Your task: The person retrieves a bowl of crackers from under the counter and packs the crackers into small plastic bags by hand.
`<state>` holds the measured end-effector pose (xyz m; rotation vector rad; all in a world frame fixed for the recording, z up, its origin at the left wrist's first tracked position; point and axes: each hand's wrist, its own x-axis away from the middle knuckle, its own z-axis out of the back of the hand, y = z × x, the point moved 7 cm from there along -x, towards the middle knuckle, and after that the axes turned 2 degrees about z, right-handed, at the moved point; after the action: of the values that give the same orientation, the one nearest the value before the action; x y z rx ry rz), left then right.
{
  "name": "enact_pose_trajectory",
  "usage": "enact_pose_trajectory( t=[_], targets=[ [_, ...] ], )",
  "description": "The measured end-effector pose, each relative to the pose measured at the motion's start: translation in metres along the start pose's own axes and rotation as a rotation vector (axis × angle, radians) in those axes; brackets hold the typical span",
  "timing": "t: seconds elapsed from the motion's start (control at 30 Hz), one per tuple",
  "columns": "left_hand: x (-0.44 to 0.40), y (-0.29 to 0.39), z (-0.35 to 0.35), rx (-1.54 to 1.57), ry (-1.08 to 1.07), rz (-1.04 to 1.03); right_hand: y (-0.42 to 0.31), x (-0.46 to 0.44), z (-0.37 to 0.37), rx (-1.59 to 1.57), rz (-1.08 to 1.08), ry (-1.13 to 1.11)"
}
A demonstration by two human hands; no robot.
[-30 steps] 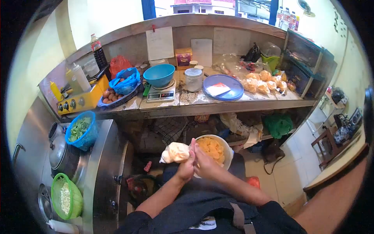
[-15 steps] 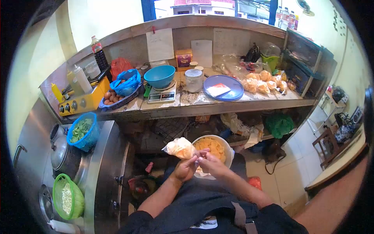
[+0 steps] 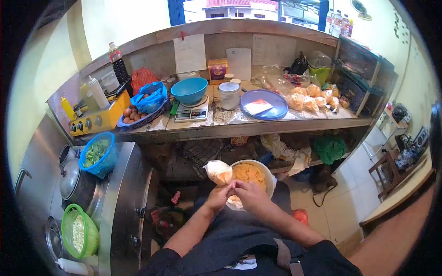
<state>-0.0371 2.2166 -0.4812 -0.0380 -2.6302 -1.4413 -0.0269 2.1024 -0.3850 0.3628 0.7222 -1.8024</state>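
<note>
A filled clear plastic bag point(image 3: 218, 172) with pale orange contents stands up from my hands, over my lap. My left hand point(image 3: 219, 197) is closed around the bag's neck just below the bulge. My right hand point(image 3: 249, 194) pinches the twisted end of the same bag, its fingertips touching those of my left hand. Beside and partly behind my hands is a white tub point(image 3: 272, 183) holding orange chips point(image 3: 250, 174). Similar filled bags point(image 3: 309, 98) lie grouped on the counter's right side.
On the counter point(image 3: 156, 123) are a blue bowl point(image 3: 189, 90) on a scale, a jar point(image 3: 229, 95), a blue lid point(image 3: 277, 110) with a packet, and eggs point(image 3: 131, 115). At left, baskets point(image 3: 97, 155) of greens and shreds stand beside a pot point(image 3: 70, 177).
The bag has turned from lying sideways to more upright and moved slightly right. Both hands have shifted, their fingertips now meeting at its neck.
</note>
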Motion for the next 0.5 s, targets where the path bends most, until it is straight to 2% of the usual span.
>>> enact_pose_trajectory(
  t=[0.07,0.17,0.27,0.37,0.47,0.5],
  targets=[
    [0.000,-0.002,-0.001,-0.035,0.004,0.068,0.001,0.003,0.004,0.121,0.044,-0.092],
    [-0.001,-0.002,-0.003,-0.046,0.029,0.050,-0.001,-0.003,0.018,0.288,0.091,-0.141],
    [0.001,0.001,-0.008,-0.328,0.075,0.190,-0.015,-0.011,0.042,0.284,0.218,-0.057],
    [-0.004,0.000,-0.012,-0.686,-0.238,0.128,-0.019,-0.010,0.047,0.305,0.284,-0.064],
    [0.007,0.022,-0.040,-1.296,-0.444,0.159,-0.031,-0.007,0.052,0.249,0.380,-0.073],
    [0.003,0.017,-0.033,-1.373,-0.447,0.186,-0.029,-0.002,0.043,0.250,0.375,-0.106]
  ],
)
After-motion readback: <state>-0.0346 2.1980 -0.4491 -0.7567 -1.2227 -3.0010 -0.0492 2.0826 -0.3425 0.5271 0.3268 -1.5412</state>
